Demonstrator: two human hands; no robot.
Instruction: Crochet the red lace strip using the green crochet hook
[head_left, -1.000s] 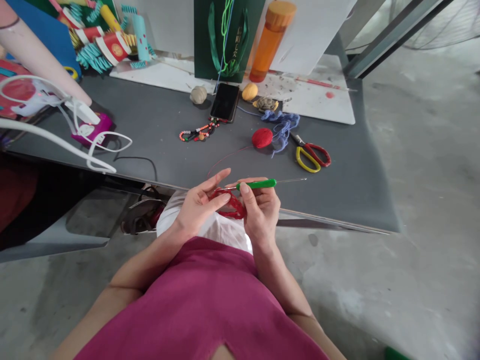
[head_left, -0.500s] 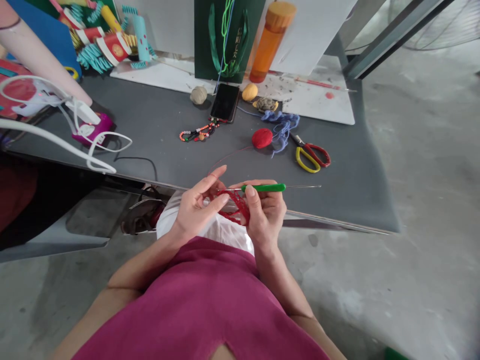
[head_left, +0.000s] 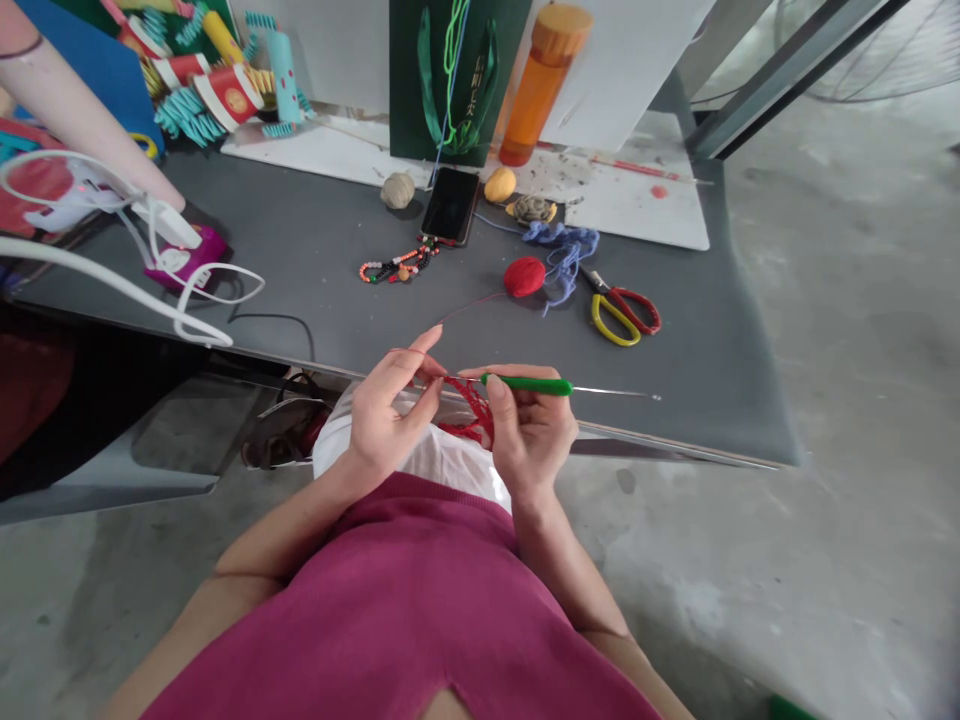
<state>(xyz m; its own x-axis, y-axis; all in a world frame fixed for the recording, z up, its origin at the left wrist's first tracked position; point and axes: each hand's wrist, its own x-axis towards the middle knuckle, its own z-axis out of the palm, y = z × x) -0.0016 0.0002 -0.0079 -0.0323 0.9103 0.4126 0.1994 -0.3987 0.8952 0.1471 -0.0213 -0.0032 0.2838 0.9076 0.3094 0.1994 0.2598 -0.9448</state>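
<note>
My right hand [head_left: 534,430] grips a crochet hook [head_left: 529,385] by its green handle, the metal shaft sticking out on both sides. Its left tip meets the red crochet piece [head_left: 474,400], an openwork strip that hangs between my hands over my lap. Thumb and fingers of my left hand [head_left: 391,405] pinch the left end of this piece, with red yarn running over the index finger. That thread leads across the table to a red ball of yarn [head_left: 524,277]. Where exactly the hook's tip enters the stitches is too small to make out.
Scissors [head_left: 626,312], blue yarn [head_left: 561,252], a phone [head_left: 450,205] with a beaded strap and small yarn balls lie beyond my hands. An orange bottle [head_left: 541,90] and a green paper bag [head_left: 409,80] stand behind. Another person's arm [head_left: 97,110] rests at left near white cables.
The hook has tilted, its right end now lower and farther right. My left index finger has bent slightly downward, and the red yarn over it shows more clearly.
</note>
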